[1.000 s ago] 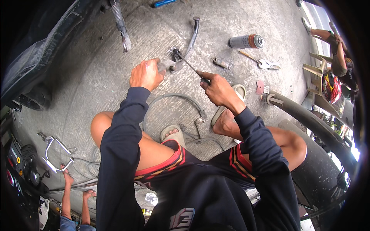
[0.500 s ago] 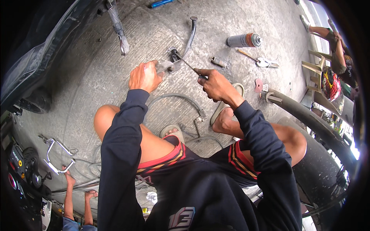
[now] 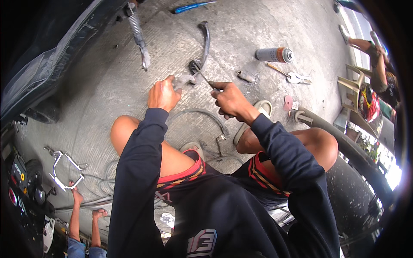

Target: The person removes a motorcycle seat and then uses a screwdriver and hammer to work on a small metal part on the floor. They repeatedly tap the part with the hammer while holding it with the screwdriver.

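Observation:
My left hand (image 3: 163,95) is closed on the grey flat end (image 3: 185,80) of a curved metal lever (image 3: 207,43), which stretches away from me over the concrete. A dark cylindrical joint (image 3: 194,66) sits where the lever meets that end. From the right, my right hand (image 3: 230,99) grips a thin, dark, rod-like tool (image 3: 204,77). Its tip reaches the joint, though whether it touches or goes inside is too small to tell. The tool's handle is hidden in my fist. A short metal cylinder (image 3: 245,77) lies to the right of the lever.
A spray can (image 3: 272,54), a wooden-handled tool (image 3: 276,68) beside a silver tool head (image 3: 297,78), and a blue screwdriver (image 3: 188,7) lie beyond. A shock-absorber-like spring (image 3: 135,28) hangs at upper left. A black hose (image 3: 202,112) curves near my feet. Other people are at lower left and right.
The view has shifted, so the floor things sit slightly lower. My right hand has come a little left, nearer the joint, with the tool still in it. My left hand keeps its hold.

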Action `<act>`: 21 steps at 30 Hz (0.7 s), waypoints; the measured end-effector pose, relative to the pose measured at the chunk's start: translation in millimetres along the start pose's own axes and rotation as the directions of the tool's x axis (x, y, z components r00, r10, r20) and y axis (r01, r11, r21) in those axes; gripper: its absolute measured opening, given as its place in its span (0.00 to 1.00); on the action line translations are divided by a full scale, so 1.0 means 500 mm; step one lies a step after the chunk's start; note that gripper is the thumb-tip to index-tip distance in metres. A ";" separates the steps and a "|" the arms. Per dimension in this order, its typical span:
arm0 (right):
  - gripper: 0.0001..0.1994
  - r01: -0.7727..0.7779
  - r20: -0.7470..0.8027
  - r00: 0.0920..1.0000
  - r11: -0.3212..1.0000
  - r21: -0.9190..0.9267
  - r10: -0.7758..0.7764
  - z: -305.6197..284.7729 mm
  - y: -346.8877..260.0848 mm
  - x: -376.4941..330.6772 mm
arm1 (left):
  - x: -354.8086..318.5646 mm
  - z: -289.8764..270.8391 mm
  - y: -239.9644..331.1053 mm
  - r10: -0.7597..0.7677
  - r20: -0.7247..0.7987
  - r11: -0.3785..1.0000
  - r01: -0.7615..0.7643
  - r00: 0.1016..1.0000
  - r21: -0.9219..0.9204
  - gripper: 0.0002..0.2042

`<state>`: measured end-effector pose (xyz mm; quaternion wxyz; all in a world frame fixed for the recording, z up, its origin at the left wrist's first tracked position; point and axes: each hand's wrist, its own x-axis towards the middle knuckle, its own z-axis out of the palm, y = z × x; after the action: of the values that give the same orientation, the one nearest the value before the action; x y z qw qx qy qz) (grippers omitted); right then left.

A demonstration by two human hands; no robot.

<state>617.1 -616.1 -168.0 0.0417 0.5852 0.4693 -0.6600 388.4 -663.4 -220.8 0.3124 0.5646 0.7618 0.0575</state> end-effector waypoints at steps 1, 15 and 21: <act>0.24 -0.029 0.023 0.999 0.996 0.081 0.027 -0.001 -0.009 -0.001 | 0.000 -0.002 0.000 -0.033 0.026 0.999 0.032 0.999 0.010 0.25; 0.23 0.241 0.052 0.962 0.744 -0.623 -0.268 -0.066 0.000 0.052 | -0.006 0.008 0.027 -0.034 0.015 0.999 0.033 0.999 0.040 0.23; 0.25 -0.166 0.206 0.969 0.974 0.153 0.133 -0.037 -0.016 -0.001 | -0.023 0.006 0.062 -0.053 -0.039 0.993 0.057 0.998 0.105 0.23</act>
<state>626.0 -599.2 -160.8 0.0876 0.5531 0.3596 -0.7464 417.8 -663.5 -204.8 0.2698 0.5580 0.7845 0.0185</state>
